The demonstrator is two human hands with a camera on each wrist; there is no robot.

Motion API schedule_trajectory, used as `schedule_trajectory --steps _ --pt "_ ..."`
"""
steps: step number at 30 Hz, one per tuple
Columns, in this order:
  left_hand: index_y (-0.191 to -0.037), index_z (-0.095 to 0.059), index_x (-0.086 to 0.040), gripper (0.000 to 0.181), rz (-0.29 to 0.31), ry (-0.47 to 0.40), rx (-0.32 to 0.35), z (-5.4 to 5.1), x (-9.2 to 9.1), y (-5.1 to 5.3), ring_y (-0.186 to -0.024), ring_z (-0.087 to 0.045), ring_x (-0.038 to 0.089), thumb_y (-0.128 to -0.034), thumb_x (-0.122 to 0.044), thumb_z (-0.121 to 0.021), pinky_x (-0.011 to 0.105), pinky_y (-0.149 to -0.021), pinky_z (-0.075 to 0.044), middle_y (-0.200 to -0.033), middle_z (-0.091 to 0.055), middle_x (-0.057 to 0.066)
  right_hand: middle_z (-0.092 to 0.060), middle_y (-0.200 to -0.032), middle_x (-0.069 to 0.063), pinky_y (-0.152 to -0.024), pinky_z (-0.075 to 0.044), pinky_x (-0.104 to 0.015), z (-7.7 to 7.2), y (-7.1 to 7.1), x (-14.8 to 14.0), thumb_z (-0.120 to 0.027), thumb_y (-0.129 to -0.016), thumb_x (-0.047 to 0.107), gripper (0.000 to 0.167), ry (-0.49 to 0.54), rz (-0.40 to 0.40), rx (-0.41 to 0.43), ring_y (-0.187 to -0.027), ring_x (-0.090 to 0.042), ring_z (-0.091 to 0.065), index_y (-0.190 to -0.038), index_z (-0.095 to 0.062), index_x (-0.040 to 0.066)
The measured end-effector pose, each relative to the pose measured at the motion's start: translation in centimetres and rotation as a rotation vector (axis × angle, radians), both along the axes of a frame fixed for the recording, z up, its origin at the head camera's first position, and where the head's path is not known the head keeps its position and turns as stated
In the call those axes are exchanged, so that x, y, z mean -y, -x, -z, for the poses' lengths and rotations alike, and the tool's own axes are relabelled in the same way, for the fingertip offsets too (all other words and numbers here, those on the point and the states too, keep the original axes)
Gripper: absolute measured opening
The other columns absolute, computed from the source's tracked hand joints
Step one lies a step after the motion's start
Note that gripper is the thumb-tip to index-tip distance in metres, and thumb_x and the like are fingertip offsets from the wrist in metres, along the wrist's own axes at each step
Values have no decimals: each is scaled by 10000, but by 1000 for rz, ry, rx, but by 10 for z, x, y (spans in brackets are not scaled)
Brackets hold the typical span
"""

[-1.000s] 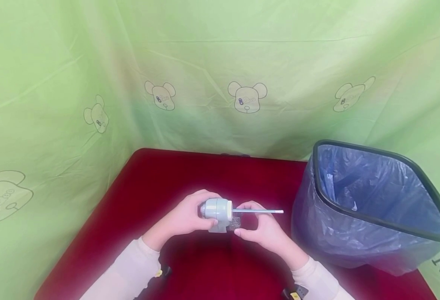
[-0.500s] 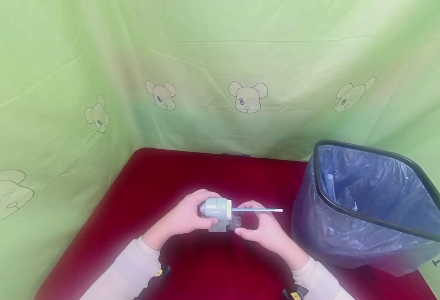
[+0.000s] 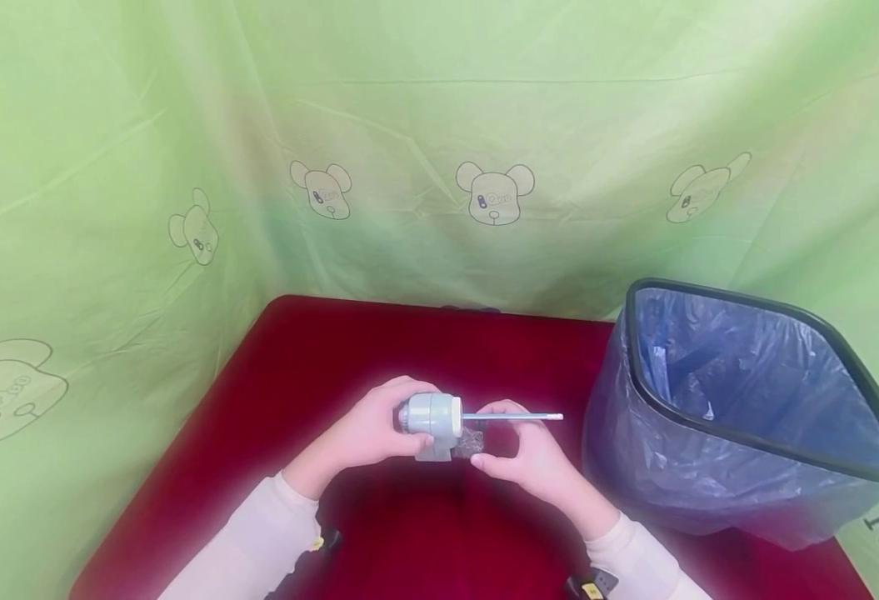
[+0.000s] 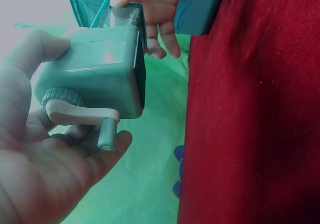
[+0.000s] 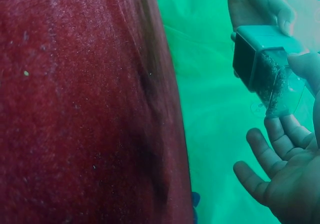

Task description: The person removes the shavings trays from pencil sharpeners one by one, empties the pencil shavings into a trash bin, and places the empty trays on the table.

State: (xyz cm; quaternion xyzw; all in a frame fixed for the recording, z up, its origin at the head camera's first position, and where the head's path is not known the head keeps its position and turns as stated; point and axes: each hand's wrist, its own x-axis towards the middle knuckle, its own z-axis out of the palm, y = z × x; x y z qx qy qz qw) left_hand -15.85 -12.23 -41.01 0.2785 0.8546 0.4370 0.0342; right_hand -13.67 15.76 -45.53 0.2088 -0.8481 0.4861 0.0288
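My left hand (image 3: 367,429) grips a grey-green crank sharpener (image 3: 432,415) above the table, thumb on one side. In the left wrist view its crank (image 4: 82,114) points toward the left palm (image 4: 40,169). A thin pencil (image 3: 514,416) juts rightward from the sharpener's pale front. Below the pencil, a clear drawer (image 3: 469,443) sticks partly out of the body; the right wrist view shows shavings in this drawer (image 5: 274,83). The thumb and fingertips of my right hand (image 3: 532,458) pinch the drawer's outer end, while other fingers of this hand (image 5: 295,179) spread loosely.
On the right stands a large bin (image 3: 709,450) with a black rim and a bluish plastic liner. A red cloth covers the table (image 3: 349,342). Green curtains (image 3: 409,83) with bear-head prints hang behind and at both sides.
The pencil's free end has risen slightly and the sharpener has tilted a little. My right hand has shifted very slightly rightward, with a bit more of the drawer showing.
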Motion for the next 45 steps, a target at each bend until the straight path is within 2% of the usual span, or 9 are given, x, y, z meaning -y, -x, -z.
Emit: schedule_trajectory --steps 7,23,27,33,40,45 --pt "-1280 -637 -315 559 3 -3 2 -1 0 1 -948 -605 131 -769 -232 -849 329 -777 -570 -1091 -615 -125 -673 -1181 34 -1028 -508 -520 0 0 -1 -935 -725 285 605 -7 4 -5 -1124 -148 -657 -1237 -616 238" --pt "-1279 -637 -297 556 -4 10 -10 -4 -1 0 -945 -604 128 -768 -237 -847 326 -777 -568 -1082 -617 -122 -682 -1128 62 -1010 -521 -491 -3 0 -3 -936 -723 238 560 7 15 -8 -1095 -128 -660 -1198 -640 219" --pt "-1273 -640 -297 550 -9 9 -17 -5 -1 0 -942 -603 131 -766 -240 -845 333 -777 -566 -1074 -618 -119 -683 -1148 69 -1018 -519 -479 -3 1 -5 -934 -729 273 577 -11 18 -20 -1104 -122 -659 -1220 -635 229" --pt "-1273 -641 -301 547 -10 -3 -22 -3 0 1 -944 -605 131 -770 -238 -846 337 -781 -565 -1083 -622 -118 -675 -1167 92 -1019 -523 -472 -4 1 -8 -931 -731 293 595 -28 22 -27 -1108 -112 -658 -1241 -628 239" --pt "-1269 -645 -312 549 -8 -48 -14 3 2 4 -931 -614 151 -774 -200 -854 353 -766 -570 -1078 -627 -104 -680 -1146 79 -1001 -533 -467 -7 1 -9 -927 -729 248 590 -36 30 -37 -1081 -114 -672 -1236 -631 182" --pt "-1271 -645 -312 553 -11 -48 -11 3 2 4 -933 -614 151 -773 -196 -856 349 -769 -570 -1084 -627 -105 -698 -1140 39 -1000 -527 -504 -6 -1 -10 -925 -726 230 603 -39 47 -25 -1095 -186 -689 -1242 -625 149"
